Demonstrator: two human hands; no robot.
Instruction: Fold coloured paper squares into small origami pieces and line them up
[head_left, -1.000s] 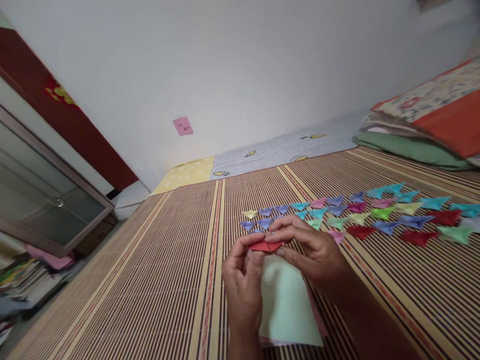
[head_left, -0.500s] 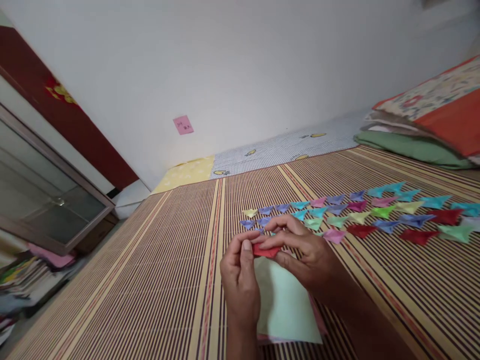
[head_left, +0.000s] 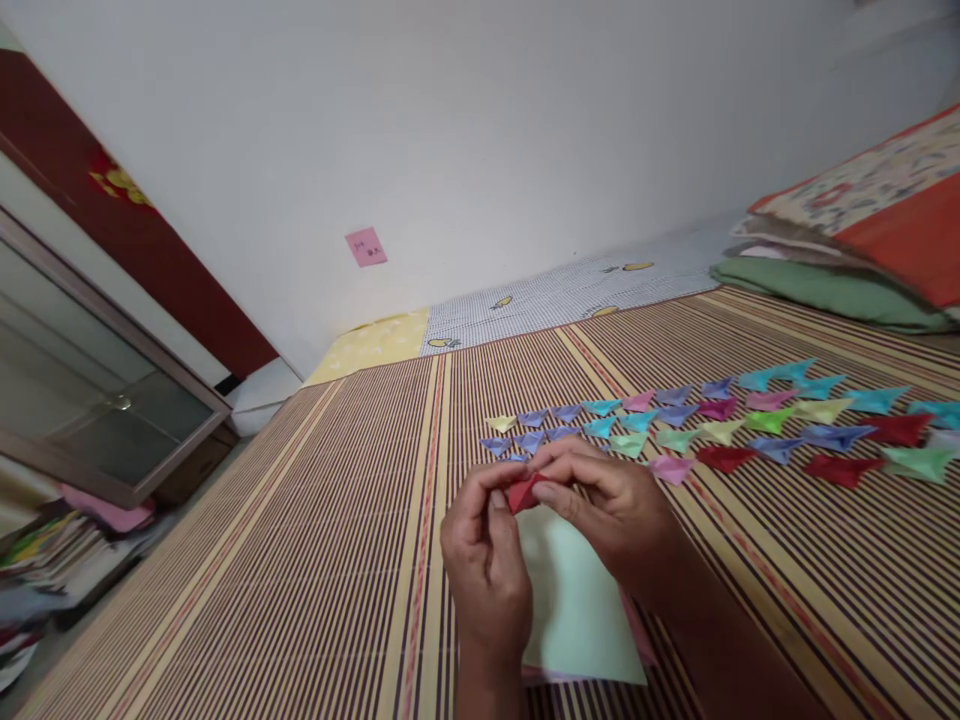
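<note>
A small folded piece of red paper (head_left: 526,493) is pinched between my two hands. My left hand (head_left: 486,560) grips its left side, with thumb and fingers closed on it. From the right, my right hand (head_left: 611,510) presses the paper between thumb and fingers; part of the paper is hidden behind them. Below my hands lies a pale green sheet of paper (head_left: 581,610) with pink sheets under it. Just beyond my fingers, folded paper pieces of many colours stand in rows, among them a pink one (head_left: 671,469) and a dark red one (head_left: 724,458).
Everything rests on a striped bamboo mat (head_left: 360,520). Stacked bedding (head_left: 862,240) is at the back right, against the wall (head_left: 525,130). A pink note (head_left: 365,247) is stuck to that wall. A glass-fronted cabinet door (head_left: 97,370) stands at the left.
My right thumb has moved up onto the front of the red paper. The paper now shows a tilted, more pointed shape, and my fingers have drawn closer around it.
</note>
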